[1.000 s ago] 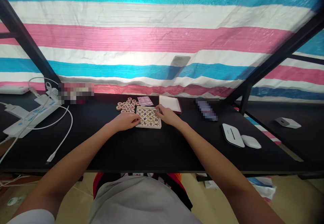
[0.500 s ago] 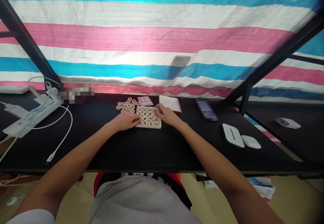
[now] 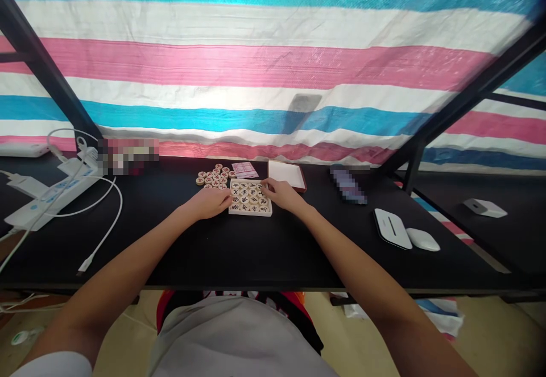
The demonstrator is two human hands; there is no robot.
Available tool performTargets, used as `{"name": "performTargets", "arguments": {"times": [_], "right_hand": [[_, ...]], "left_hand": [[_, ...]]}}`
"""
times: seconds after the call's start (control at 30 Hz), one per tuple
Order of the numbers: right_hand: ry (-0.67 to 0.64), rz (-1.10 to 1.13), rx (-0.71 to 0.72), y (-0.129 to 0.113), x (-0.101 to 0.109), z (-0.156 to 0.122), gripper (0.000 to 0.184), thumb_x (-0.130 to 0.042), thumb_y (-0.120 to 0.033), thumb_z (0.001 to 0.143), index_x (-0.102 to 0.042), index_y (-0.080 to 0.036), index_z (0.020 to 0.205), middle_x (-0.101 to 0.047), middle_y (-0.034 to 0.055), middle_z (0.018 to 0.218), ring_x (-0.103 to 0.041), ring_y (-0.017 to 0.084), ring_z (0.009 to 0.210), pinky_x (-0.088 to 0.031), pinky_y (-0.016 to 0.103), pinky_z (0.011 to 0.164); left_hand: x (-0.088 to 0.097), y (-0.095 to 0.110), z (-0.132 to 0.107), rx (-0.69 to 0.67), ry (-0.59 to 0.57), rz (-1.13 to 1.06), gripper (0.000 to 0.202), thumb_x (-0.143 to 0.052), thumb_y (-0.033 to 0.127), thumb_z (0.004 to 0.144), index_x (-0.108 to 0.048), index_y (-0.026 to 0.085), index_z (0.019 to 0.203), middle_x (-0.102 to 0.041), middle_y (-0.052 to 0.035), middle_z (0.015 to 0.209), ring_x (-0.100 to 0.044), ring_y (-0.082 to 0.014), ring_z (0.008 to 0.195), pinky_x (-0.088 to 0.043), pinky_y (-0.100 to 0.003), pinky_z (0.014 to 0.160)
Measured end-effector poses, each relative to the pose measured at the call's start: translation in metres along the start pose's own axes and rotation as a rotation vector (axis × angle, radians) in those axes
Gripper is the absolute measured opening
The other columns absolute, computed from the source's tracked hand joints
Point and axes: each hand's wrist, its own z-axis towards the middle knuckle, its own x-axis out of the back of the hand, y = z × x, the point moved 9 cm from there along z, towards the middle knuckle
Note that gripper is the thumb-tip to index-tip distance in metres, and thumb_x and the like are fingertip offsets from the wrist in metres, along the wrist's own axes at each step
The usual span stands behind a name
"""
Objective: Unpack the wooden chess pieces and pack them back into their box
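Observation:
A shallow white box lies on the black table, filled with a layer of round cream Chinese chess pieces bearing black characters. At its left edge is my left hand, closed, fingers pressed together on the wall. My right hand curls over the upper right corner, its fingertips covering part of the wall and the pieces there. Beyond my left hand sits a loose cluster of Chinese chess pieces with red characters.
A pink-and-white printed card and a box lid with white inside lie behind the box. To the left are a power strip and white cables. On the right are a blurred dark object, a white flat device and a white mouse.
My left hand has shifted slightly left, off the pieces at the box's left side and onto its edge. My right hand has barely moved at the upper right corner.

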Motion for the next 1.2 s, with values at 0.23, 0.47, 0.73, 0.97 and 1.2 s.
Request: {"name": "performTargets", "arguments": {"times": [0.23,0.47,0.73,0.97,1.2], "right_hand": [[0.003,0.032,-0.012,0.003,0.0,0.001,0.023,-0.05,-0.035,0.088,-0.059,-0.019,0.101,-0.059,-0.0005,0.067,-0.053,0.015,0.066,-0.036,0.024,0.061],[0.013,0.059,-0.006,0.002,0.001,-0.001,0.019,-0.05,-0.035,0.087,-0.057,-0.02,0.097,-0.057,-0.0019,0.066,-0.052,0.015,0.063,-0.034,0.024,0.059],[0.016,-0.004,-0.006,-0.003,0.002,-0.002,0.024,-0.048,-0.034,0.089,-0.061,-0.018,0.101,-0.061,0.0017,0.071,-0.054,0.016,0.067,-0.035,0.025,0.063],[-0.02,0.075,0.034,0.005,-0.004,0.002,0.024,-0.051,-0.039,0.086,-0.054,-0.021,0.1,-0.054,-0.0032,0.064,-0.051,0.015,0.062,-0.033,0.024,0.057],[0.063,0.065,0.167,-0.012,0.003,-0.002,0.014,-0.05,-0.032,0.085,-0.054,-0.022,0.095,-0.049,-0.0034,0.065,-0.049,0.015,0.063,-0.035,0.026,0.062]], "left_hand": [[-0.007,0.002,0.001,-0.057,-0.066,-0.007,0.043,-0.025,0.04,0.095,-0.058,0.019,0.078,-0.066,-0.005,0.076,-0.061,-0.0188,0.07,-0.036,-0.027,0.061],[-0.007,0.001,0.002,-0.003,-0.051,-0.011,0.044,-0.026,0.043,0.094,-0.058,0.018,0.077,-0.066,-0.0053,0.076,-0.06,-0.0196,0.07,-0.033,-0.026,0.057],[-0.007,0.001,0.002,-0.005,-0.051,-0.028,0.044,-0.028,0.042,0.094,-0.058,0.018,0.074,-0.066,-0.0053,0.073,-0.059,-0.0186,0.067,-0.032,-0.026,0.057],[-0.007,0.005,0.002,-0.058,-0.046,-0.065,0.039,-0.033,0.037,0.091,-0.055,0.018,0.065,-0.061,-0.003,0.064,-0.053,-0.0156,0.059,-0.027,-0.026,0.054],[-0.009,0.015,0.001,-0.162,-0.041,-0.103,0.038,-0.037,0.033,0.088,-0.05,0.017,0.056,-0.055,-0.0018,0.057,-0.046,-0.0126,0.054,-0.025,-0.027,0.054]]}}
